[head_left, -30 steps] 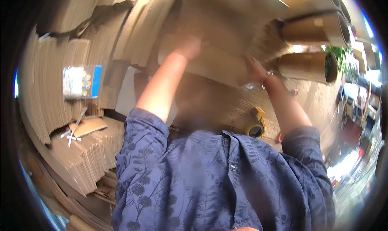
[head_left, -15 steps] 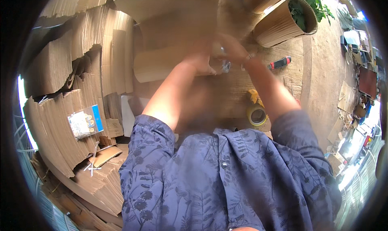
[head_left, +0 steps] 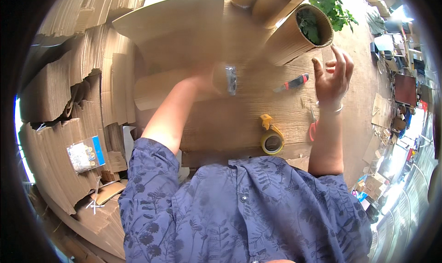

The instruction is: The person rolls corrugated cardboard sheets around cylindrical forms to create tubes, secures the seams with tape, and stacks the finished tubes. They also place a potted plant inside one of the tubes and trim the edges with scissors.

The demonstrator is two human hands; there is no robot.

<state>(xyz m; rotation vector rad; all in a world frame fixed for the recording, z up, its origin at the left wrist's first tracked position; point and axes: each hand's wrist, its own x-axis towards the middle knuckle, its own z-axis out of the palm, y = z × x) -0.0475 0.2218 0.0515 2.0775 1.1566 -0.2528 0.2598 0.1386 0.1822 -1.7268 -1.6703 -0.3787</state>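
My left hand (head_left: 202, 78) rests at the right end of a curved brown cardboard piece (head_left: 156, 88); blur hides its fingers. Right beside that hand, a shiny clear strip (head_left: 230, 80), which looks like tape, lies at the cardboard's end. A larger cardboard sheet (head_left: 179, 28) spreads out beyond. Raised off to the right, my right hand (head_left: 332, 74) is open and holds nothing, thumb apart and fingers loosely bent. Closest to it are a red-and-black utility knife (head_left: 296, 81) on the wooden table (head_left: 294, 102) and a corrugated cardboard tube (head_left: 294, 39) with green leaves in its mouth.
A yellow tape dispenser (head_left: 271, 136) sits on the table near my body, with red-handled scissors (head_left: 313, 129) right of it. Stacked cardboard (head_left: 60, 157) fills the left side, a small plastic packet (head_left: 86, 154) on it. More cardboard tubes (head_left: 276, 5) and a leafy plant (head_left: 332, 7) stand far off.
My right hand has come away from beside my left hand and moved right, uncovering the clear strip. The left hand stays at the cardboard. The whole view has shifted slightly.
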